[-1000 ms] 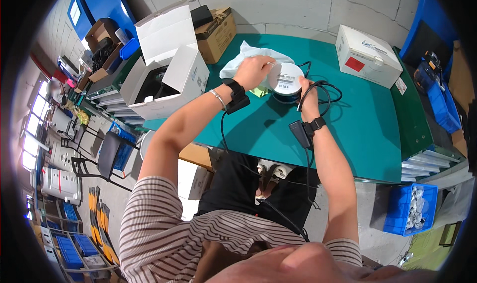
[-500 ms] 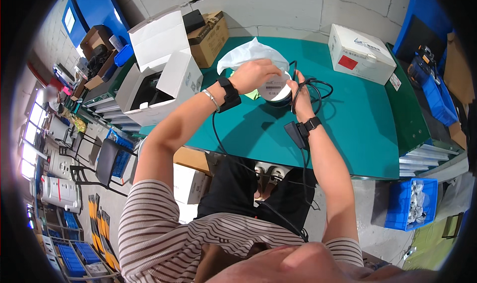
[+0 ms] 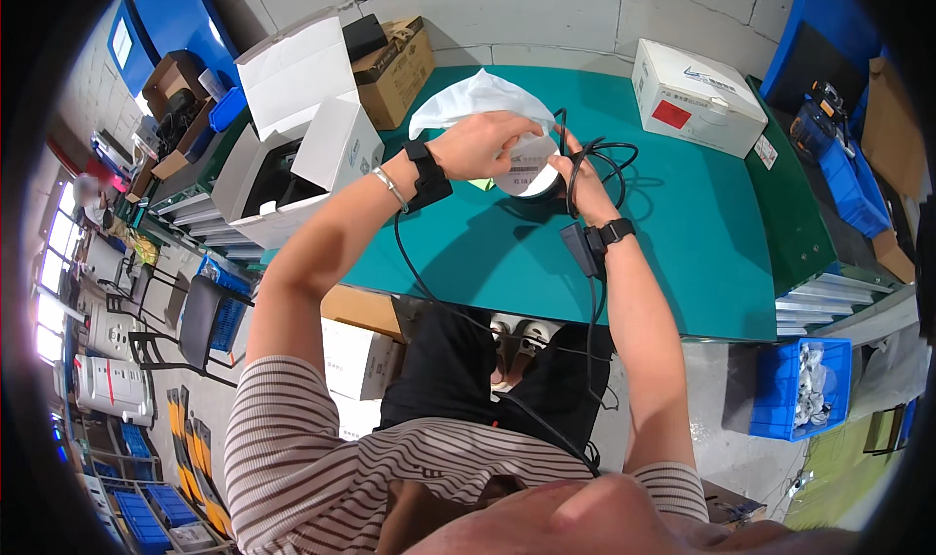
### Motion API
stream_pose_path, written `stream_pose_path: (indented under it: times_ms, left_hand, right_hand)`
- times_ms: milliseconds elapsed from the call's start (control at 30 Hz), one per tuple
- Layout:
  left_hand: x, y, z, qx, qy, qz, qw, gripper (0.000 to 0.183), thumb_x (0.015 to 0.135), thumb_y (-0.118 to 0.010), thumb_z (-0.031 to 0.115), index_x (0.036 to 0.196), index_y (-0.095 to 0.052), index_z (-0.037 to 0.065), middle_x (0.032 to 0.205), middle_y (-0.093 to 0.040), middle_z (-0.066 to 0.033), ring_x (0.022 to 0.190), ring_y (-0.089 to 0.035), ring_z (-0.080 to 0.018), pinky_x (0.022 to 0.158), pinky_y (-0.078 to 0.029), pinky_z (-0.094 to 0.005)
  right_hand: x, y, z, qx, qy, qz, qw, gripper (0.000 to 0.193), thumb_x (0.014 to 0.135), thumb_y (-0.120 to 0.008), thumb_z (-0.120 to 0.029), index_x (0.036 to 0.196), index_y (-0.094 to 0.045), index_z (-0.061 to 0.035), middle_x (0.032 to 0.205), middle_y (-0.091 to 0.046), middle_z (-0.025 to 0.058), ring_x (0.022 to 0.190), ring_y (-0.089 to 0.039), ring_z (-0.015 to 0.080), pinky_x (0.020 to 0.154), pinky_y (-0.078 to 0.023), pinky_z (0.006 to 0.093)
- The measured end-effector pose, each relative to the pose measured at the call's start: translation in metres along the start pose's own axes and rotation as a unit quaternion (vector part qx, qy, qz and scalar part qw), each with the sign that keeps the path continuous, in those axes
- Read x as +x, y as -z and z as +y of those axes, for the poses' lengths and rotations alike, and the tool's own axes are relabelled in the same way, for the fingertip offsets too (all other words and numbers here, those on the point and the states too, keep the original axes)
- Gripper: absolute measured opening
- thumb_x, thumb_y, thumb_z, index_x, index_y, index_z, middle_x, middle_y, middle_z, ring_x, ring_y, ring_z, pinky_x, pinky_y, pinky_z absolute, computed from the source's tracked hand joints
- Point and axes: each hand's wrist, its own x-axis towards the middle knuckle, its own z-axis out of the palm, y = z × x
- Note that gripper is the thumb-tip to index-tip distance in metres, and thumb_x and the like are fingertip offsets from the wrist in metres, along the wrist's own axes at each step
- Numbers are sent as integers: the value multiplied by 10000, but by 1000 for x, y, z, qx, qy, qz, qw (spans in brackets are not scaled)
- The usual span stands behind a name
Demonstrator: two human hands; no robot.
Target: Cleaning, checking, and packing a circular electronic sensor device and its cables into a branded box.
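Observation:
A round white device point(image 3: 526, 173) with a printed label on its face and a dark rim is tilted above the table. My right hand point(image 3: 589, 196) grips its right side, and a looped black cable point(image 3: 616, 157) hangs around those fingers. Over the device's upper left edge, my left hand point(image 3: 483, 147) has its fingers bent and pressed together. Whatever lies between its fingertips is hidden. Behind that hand spreads a white plastic bag point(image 3: 480, 95). A bit of a yellow-green thing point(image 3: 480, 183) shows under the left hand. Both wrists wear black straps with small black boxes.
The green tabletop point(image 3: 682, 262) carries an open white box point(image 3: 336, 150) with black contents at left, a brown carton point(image 3: 405, 77) behind it and a closed white box point(image 3: 697, 101) at far right. A blue bin point(image 3: 780, 399) stands on the floor at right. A thin cable trails from my left wrist.
The whole view has shifted slightly. My left fingers have curled in more at the device's upper edge, and the device's face is turned a little. My right hand keeps its hold.

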Motion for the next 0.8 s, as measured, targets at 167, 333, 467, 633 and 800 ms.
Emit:
stream_pose_path:
  times_ms: [167,333,467,633,800]
  left_hand:
    - [-4,-12,-9,18,10,32,999,459,669,-566,-38,1115,-576,67,817,-541,-91,793,-562,-270,716,-479,-375]
    - [-4,-12,-2,-23,-27,12,999,386,654,-555,-45,1027,-571,54,858,-544,-105,815,-557,-292,734,-475,-375]
    - [-5,-10,0,-26,-11,-12,1000,361,666,-546,-48,1011,-570,54,875,-547,-109,839,-553,-300,744,-476,-379]
    - [-14,-20,0,58,-44,78,994,298,725,-564,-32,1006,-588,67,880,-552,-108,868,-560,-296,749,-487,-391]
    - [-32,-30,9,86,1,134,987,311,736,-563,-15,1033,-587,74,874,-554,-91,872,-563,-290,767,-493,-394]
  right_hand:
    - [0,-2,3,-39,14,9,999,620,903,-559,-220,1461,-319,-96,1266,-530,102,1161,-486,182,1006,-351,287]
    - [-1,-1,0,-120,66,12,991,615,898,-560,-220,1452,-330,-82,1296,-524,132,1182,-496,216,1019,-350,301]
    - [3,4,4,-108,37,-20,993,587,892,-562,-225,1426,-378,-66,1246,-562,126,1141,-524,205,991,-374,294]
    - [0,-1,3,-58,-1,3,998,577,893,-570,-236,1391,-401,2,1161,-602,115,1058,-552,171,935,-407,278]
    - [0,-3,2,-27,-23,28,999,585,898,-576,-245,1363,-396,61,1145,-600,133,1045,-553,172,923,-411,271]
